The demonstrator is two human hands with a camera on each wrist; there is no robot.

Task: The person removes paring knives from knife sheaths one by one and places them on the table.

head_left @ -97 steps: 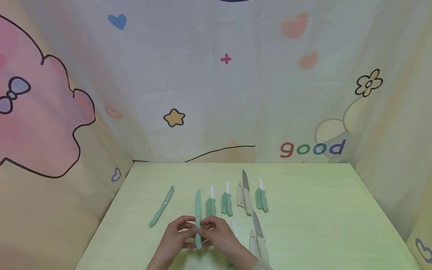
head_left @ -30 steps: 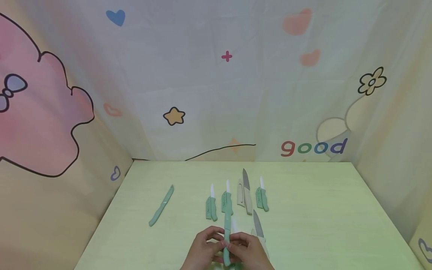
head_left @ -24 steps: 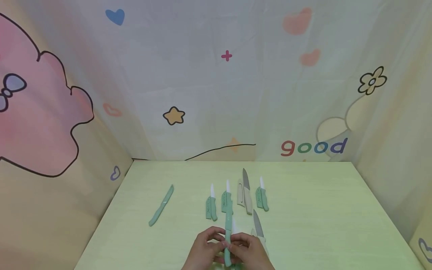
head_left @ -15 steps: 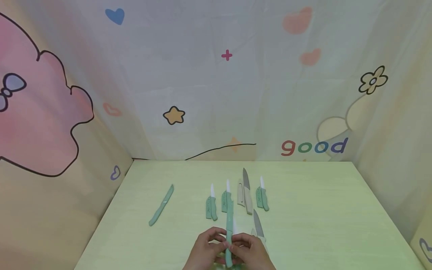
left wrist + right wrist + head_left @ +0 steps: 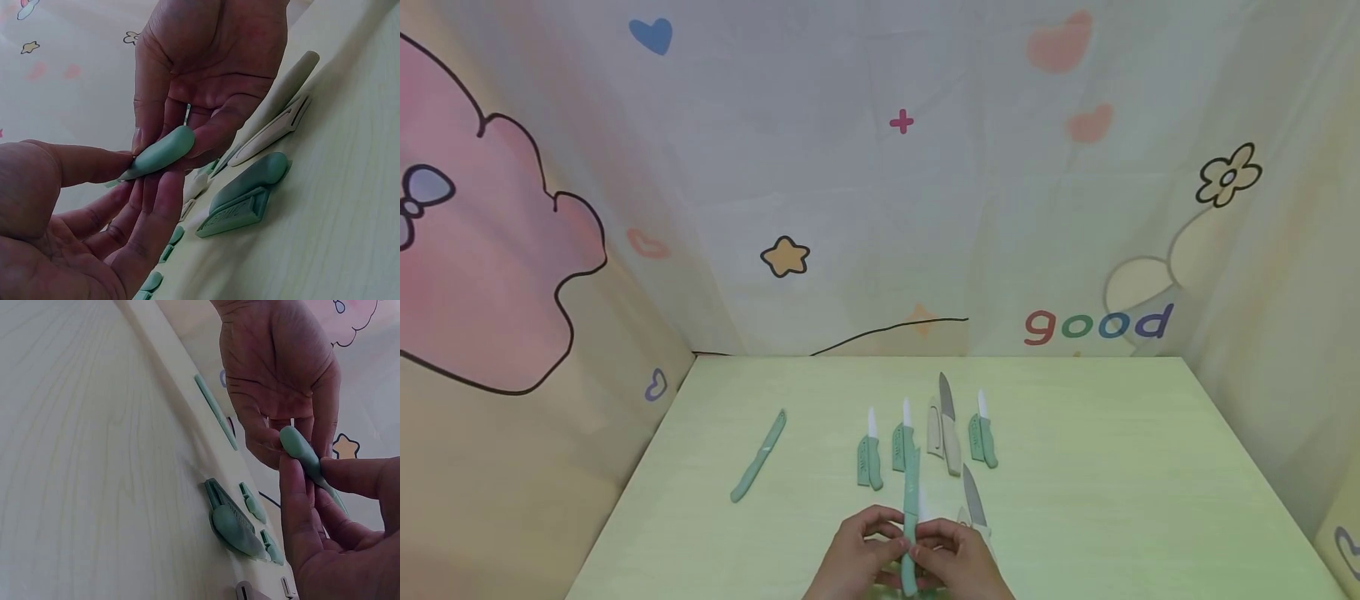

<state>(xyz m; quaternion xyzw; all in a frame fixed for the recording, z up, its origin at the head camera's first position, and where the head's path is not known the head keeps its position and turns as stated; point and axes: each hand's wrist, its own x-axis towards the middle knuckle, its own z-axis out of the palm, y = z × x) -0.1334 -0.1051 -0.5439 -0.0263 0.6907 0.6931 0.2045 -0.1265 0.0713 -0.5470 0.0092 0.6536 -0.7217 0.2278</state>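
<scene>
My left hand and right hand together pinch the handle of a green knife, its blade covered by a green sheath. Thumbs and fingertips meet on both sides of the handle, and the tip points away from me. In both wrist views the knife's rounded handle end is above the table. Below it lies a small green knife beside its sheath; in the head view only its white blade shows past the held knife.
Another sheathed green knife lies at the left. Farther back are small green knives with white blades and sheaths alongside, and a beige knife. Another beige knife lies beside my right hand, partly hidden. A printed curtain surrounds the table.
Since the earliest frame, both hands have carried the sheathed knife rightward and closer to me, over the small green knife. During the last second they have barely moved.
</scene>
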